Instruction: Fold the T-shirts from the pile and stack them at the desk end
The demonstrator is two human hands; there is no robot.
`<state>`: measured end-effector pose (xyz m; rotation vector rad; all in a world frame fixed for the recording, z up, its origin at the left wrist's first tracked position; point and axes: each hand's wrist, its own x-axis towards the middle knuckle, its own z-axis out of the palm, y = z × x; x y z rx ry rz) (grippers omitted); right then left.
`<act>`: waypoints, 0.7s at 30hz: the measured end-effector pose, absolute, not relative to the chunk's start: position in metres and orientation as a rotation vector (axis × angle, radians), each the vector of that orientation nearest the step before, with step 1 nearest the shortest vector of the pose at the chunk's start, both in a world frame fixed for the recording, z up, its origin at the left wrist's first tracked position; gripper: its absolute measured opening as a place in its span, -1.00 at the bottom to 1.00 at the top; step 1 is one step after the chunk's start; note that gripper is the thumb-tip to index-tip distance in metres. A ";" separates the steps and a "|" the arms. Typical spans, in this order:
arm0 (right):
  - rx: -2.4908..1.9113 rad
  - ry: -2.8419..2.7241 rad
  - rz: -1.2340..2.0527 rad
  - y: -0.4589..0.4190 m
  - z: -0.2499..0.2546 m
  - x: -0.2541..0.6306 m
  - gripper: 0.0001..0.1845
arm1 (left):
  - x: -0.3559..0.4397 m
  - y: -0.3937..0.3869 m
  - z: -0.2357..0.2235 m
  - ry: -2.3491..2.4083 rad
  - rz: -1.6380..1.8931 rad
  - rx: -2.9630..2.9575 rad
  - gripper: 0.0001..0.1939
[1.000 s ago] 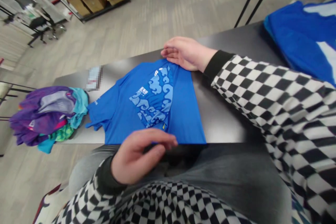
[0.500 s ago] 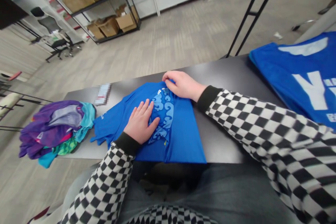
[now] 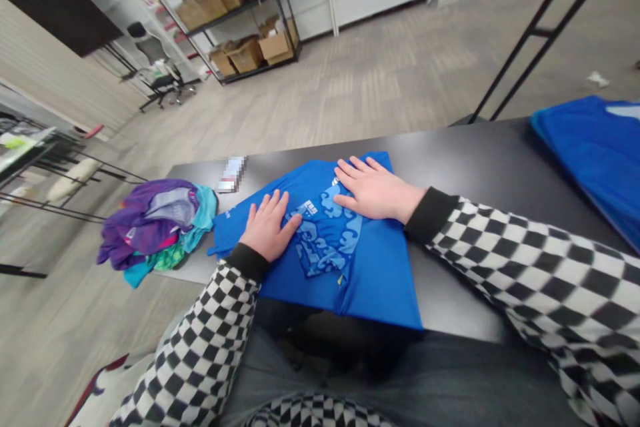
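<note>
A blue T-shirt (image 3: pixel 385 273) with a light-blue wave print lies on the dark table (image 3: pixel 440 160) in front of me, partly folded over. My left hand (image 3: pixel 267 225) rests flat on its left part, fingers spread and thumb pointing toward the print. On the upper right part, beside the top of the print, my right hand (image 3: pixel 375 190) lies palm down with its fingers stretched out. Neither hand grips the cloth. The fabric beneath both palms is hidden.
A heap of purple, teal and green clothes (image 3: pixel 150 223) sits at the table's left end. Near it lies a small blurred-out flat item (image 3: pixel 233 173). Folded blue shirts (image 3: pixel 590 153) are stacked at the right. Behind stand a shelf with cardboard boxes (image 3: pixel 245 53) and an office chair (image 3: pixel 157 70).
My right hand has let go of the shirt's top edge and spread flat on it. A shirt part at the top right now lies folded out. The view has turned left.
</note>
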<state>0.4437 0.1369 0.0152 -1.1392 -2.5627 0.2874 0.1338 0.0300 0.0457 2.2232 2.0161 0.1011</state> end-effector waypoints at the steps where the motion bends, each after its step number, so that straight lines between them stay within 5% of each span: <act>1: -1.130 -2.561 0.280 0.138 0.014 0.444 -0.07 | 0.118 0.027 0.048 2.089 0.174 2.190 -0.29; 5: -1.108 -2.544 0.267 0.140 0.010 0.444 -0.09 | 0.040 0.015 0.063 2.535 0.526 1.864 -0.46; 14: -1.100 -2.539 0.221 0.132 0.020 0.445 -0.19 | -0.015 0.032 0.077 2.614 0.181 1.495 -0.49; 21: -1.015 -2.323 0.101 0.134 0.052 0.453 -0.29 | -0.018 0.050 0.078 2.595 0.069 1.584 -0.78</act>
